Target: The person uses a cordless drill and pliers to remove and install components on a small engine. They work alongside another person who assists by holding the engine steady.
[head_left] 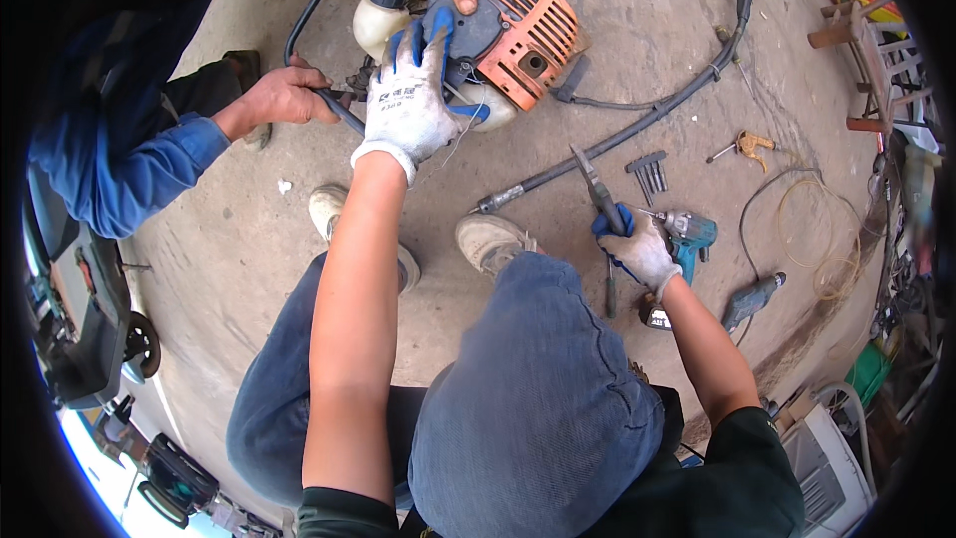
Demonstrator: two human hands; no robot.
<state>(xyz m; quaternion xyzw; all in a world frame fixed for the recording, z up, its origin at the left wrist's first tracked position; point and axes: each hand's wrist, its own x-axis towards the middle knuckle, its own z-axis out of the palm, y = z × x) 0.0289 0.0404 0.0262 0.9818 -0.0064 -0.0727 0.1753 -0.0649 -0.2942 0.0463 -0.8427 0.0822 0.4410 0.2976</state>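
Gripping a pointed tool point(598, 193), the right hand point(640, 247) curls; the left hand point(408, 105) spreads against the engine point(530, 38).

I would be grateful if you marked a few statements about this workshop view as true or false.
1. The left gloved hand rests against the orange-and-grey engine. True.
2. A teal cordless driver is close to the right gloved hand. True.
3. The right gloved hand is empty. False: it holds a hand tool with a tapered metal tip.
4. The co-worker's hand on the dark tube wears a glove. False: it is bare.
5. The yellow-orange trigger tool lies on the floor. True.
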